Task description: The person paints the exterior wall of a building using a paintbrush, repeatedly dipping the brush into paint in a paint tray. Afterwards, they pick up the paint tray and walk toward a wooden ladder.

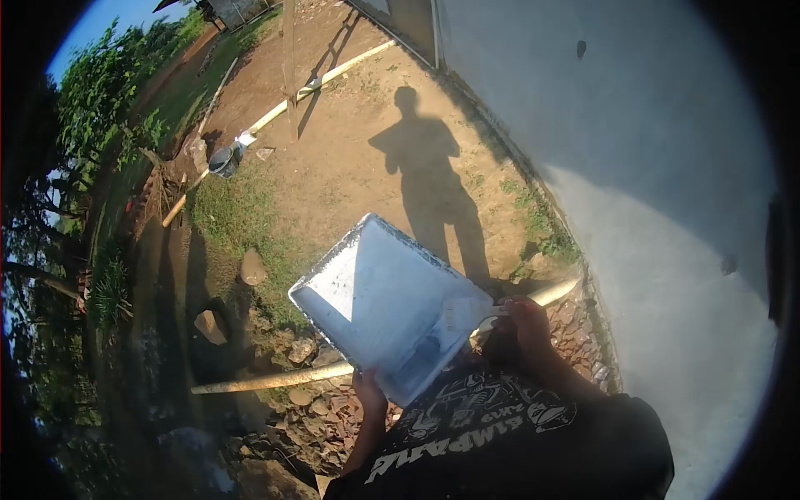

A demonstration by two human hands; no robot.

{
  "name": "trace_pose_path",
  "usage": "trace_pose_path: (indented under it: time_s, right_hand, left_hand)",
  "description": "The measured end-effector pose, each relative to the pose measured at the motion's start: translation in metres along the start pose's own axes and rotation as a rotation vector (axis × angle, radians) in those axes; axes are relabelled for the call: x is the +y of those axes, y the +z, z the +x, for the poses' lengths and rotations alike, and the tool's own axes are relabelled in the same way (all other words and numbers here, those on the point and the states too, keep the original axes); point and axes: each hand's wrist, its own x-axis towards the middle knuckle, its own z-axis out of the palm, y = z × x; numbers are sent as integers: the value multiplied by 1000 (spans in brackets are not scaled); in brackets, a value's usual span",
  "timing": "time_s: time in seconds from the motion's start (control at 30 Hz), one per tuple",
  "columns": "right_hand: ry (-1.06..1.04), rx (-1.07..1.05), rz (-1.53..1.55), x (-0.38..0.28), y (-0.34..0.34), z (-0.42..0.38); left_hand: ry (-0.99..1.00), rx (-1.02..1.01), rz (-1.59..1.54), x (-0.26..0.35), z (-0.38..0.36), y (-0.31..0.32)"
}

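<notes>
A paint tray point(392, 287), its inside coated white and its rim crusted with dried paint, is in front of my body at waist height. My left hand point(369, 393) grips its near left edge, fingers closed on the rim. In my right hand point(529, 323), the fingers are wrapped round the handle of a paintbrush point(462, 314). The brush's white, wide head lies over the tray's right corner, close above the white inside. Sunlight falls on the tray's left part, while the rest is in shade.
A white wall point(658, 167) runs along the right. A long pole point(275, 379) lies across broken rubble point(321, 429) near my feet. Farther off are a dark bucket point(222, 162), a pale pipe point(333, 75), an upright post point(289, 75) and loose stones point(252, 267).
</notes>
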Motion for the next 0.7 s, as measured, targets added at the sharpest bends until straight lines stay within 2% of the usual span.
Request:
trace_pose_path:
  time_s: [0.17,0.23,0.3,0.37,0.4,0.47,0.5,0.57,0.6,0.63,0.7]
  right_hand:
    - [98,19,183,-18,51,67]
    - [119,8,260,-23,75,109]
    - [145,17,279,-28,105,158]
    - [213,-91,220,-51,143,220]
    - [248,-114,233,-57,167,255]
    - [146,-309,226,-57,210,359]
    - [174,-404,271,-52,243,404]
    - [201,-607,252,-65,322,511]
    - [147,-682,171,-83,367,552]
    - [112,-750,83,-101,410,581]
    - [147,-846,174,-144,490,613]
  left_hand:
    - [6,1,-93,15,89,-23]
    - [-55,249,-189,39,132,-10]
    - [-65,239,-198,46,186,-20]
    - [43,298,-152,59,244,-16]
    - [54,217,-179,72,270,-12]
    - [42,30,-291,77,338,-24]
    - [125,263,-238,64,371,-31]
    - [298,516,-277,111,422,34]
    - [374,626,-137,96,457,17]
    - [297,822,86,108,475,19]
    - [215,792,69,149,509,20]
